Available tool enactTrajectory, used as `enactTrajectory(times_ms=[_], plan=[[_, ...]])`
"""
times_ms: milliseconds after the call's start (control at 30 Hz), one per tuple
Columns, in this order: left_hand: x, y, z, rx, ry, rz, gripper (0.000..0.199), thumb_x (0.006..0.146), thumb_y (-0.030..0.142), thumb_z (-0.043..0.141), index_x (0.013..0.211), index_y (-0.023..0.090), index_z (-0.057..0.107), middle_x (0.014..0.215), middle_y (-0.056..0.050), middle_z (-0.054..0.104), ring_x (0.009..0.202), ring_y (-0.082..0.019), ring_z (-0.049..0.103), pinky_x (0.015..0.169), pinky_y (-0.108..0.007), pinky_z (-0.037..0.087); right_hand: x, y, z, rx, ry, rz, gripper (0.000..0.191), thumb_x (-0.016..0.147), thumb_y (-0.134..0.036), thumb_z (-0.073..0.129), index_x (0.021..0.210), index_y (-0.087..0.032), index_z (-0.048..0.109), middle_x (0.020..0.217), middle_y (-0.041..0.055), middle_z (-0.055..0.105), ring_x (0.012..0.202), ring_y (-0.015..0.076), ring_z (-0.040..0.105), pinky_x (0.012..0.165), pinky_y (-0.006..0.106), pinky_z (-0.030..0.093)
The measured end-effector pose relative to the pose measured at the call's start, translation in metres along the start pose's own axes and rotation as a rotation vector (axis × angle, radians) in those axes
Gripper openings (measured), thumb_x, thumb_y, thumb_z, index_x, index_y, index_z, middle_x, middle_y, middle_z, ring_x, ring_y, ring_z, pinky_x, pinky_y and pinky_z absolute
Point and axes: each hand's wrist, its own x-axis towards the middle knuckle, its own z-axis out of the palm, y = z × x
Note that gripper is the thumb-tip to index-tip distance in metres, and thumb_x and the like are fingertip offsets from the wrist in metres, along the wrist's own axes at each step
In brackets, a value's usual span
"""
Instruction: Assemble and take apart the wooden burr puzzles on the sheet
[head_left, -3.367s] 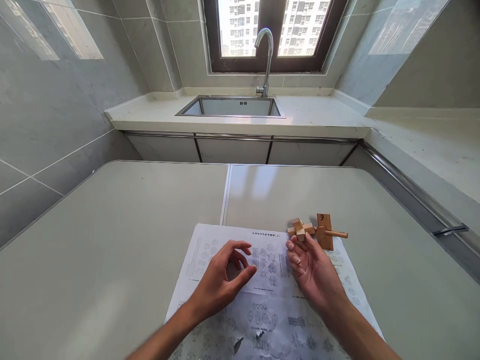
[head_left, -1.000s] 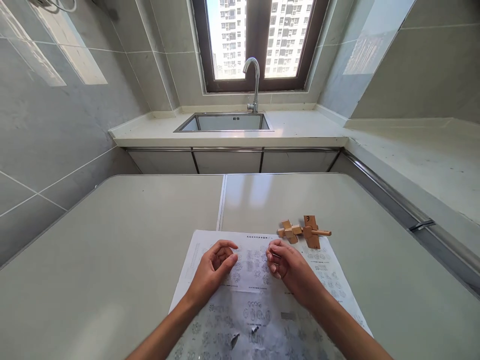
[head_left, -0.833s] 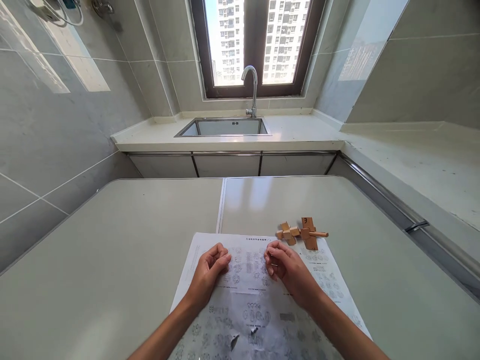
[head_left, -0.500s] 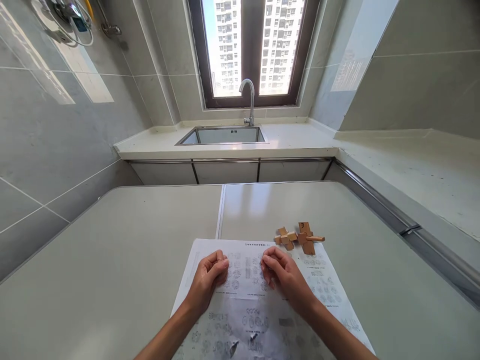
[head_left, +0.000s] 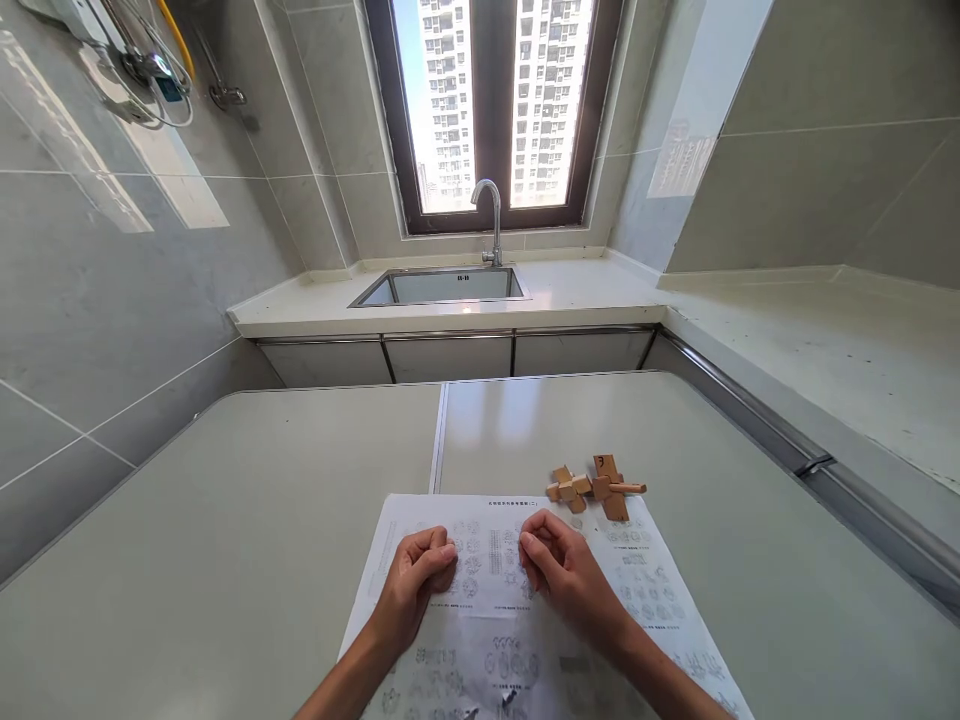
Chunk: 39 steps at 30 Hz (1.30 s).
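A printed sheet of paper (head_left: 480,640) with small diagrams lies on the table under both hands. Over its left half, my left hand (head_left: 421,580) is curled into a loose fist, thumb on top, with nothing showing in it. My right hand (head_left: 559,560) is closed too, fingers bent in against the thumb, and no object shows between them. Just beyond the right hand, by the sheet's far edge, sits a light wooden interlocking puzzle (head_left: 568,488). Touching or close beside it is a darker brown wooden one (head_left: 613,487), with a peg sticking out to the right and a dark mark on one piece.
The pale table (head_left: 262,520) has a seam running away from me. Behind it a white counter (head_left: 585,290) holds a steel sink (head_left: 450,288) and a faucet (head_left: 495,220) below a window. A metal rail (head_left: 750,410) borders the right-hand counter.
The view has tipped slightly upward, so everything sits a little lower in the picture. Both hands keep nearly the same closed pose over the sheet. The wooden puzzles stay put.
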Motion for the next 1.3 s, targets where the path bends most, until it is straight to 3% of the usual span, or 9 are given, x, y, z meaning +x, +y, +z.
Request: enactTrajectory(times_ms=[267, 500, 767, 1067, 1167, 1300], plan=[[-0.001, -0.002, -0.003, 0.026, -0.025, -0.046, 0.069, 0.076, 0.057, 0.076, 0.056, 0.025, 0.018, 0.052, 0.011, 0.011, 0.05, -0.007, 0.011, 0.053, -0.03, 0.011, -0.004, 0.0, 0.0, -0.342, -0.002, -0.122, 0.024, 0.1, -0.039, 0.06, 0.081, -0.024, 0.059, 0.067, -0.0013, 0.055, 0.057, 0.0163, 0.046, 0.055, 0.029, 0.034], [0.0, -0.005, -0.003, 0.031, -0.068, -0.06, 0.072, 0.077, 0.061, 0.074, 0.055, 0.024, 0.017, 0.051, 0.011, 0.01, 0.049, -0.007, 0.01, 0.052, -0.029, 0.011, -0.003, 0.01, -0.007, -0.538, -0.026, -0.276, 0.013, 0.096, -0.023, 0.062, 0.085, -0.025, 0.069, 0.064, -0.0012, 0.057, 0.052, 0.015, 0.044, 0.058, 0.03, 0.031], [-0.002, -0.015, -0.002, 0.075, -0.137, -0.066, 0.076, 0.074, 0.065, 0.08, 0.053, 0.023, 0.019, 0.052, 0.009, 0.015, 0.052, -0.007, 0.012, 0.054, -0.029, 0.007, 0.002, 0.011, -0.028, -0.704, 0.071, -0.327, 0.013, 0.095, -0.02, 0.061, 0.086, -0.025, 0.069, 0.059, -0.0036, 0.052, 0.051, 0.0143, 0.041, 0.058, 0.029, 0.032], [-0.001, -0.011, 0.003, -0.103, -0.105, -0.098, 0.074, 0.072, 0.057, 0.081, 0.055, 0.023, 0.018, 0.051, 0.011, 0.013, 0.05, -0.006, 0.011, 0.051, -0.028, 0.009, 0.007, -0.003, -0.069, -0.719, 0.572, -0.411, 0.005, 0.088, -0.031, 0.073, 0.086, -0.027, 0.072, 0.061, -0.0018, 0.059, 0.051, 0.0155, 0.044, 0.058, 0.031, 0.037], [-0.001, -0.01, 0.001, -0.143, -0.092, -0.109, 0.071, 0.072, 0.052, 0.081, 0.056, 0.024, 0.019, 0.051, 0.011, 0.013, 0.05, -0.006, 0.01, 0.051, -0.028, 0.009, 0.01, -0.001, -0.088, -0.902, 0.673, -0.438, 0.016, 0.095, -0.038, 0.064, 0.092, -0.024, 0.07, 0.062, -0.0021, 0.06, 0.051, 0.0147, 0.048, 0.057, 0.028, 0.039], [0.001, -0.006, -0.001, -0.194, -0.071, -0.116, 0.067, 0.075, 0.048, 0.079, 0.058, 0.024, 0.018, 0.053, 0.012, 0.013, 0.05, -0.007, 0.01, 0.052, -0.028, 0.011, 0.016, 0.001, -0.105, -1.053, 0.869, -0.451, 0.031, 0.097, -0.047, 0.057, 0.086, -0.019, 0.067, 0.06, -0.0022, 0.058, 0.051, 0.0146, 0.05, 0.056, 0.027, 0.038]])
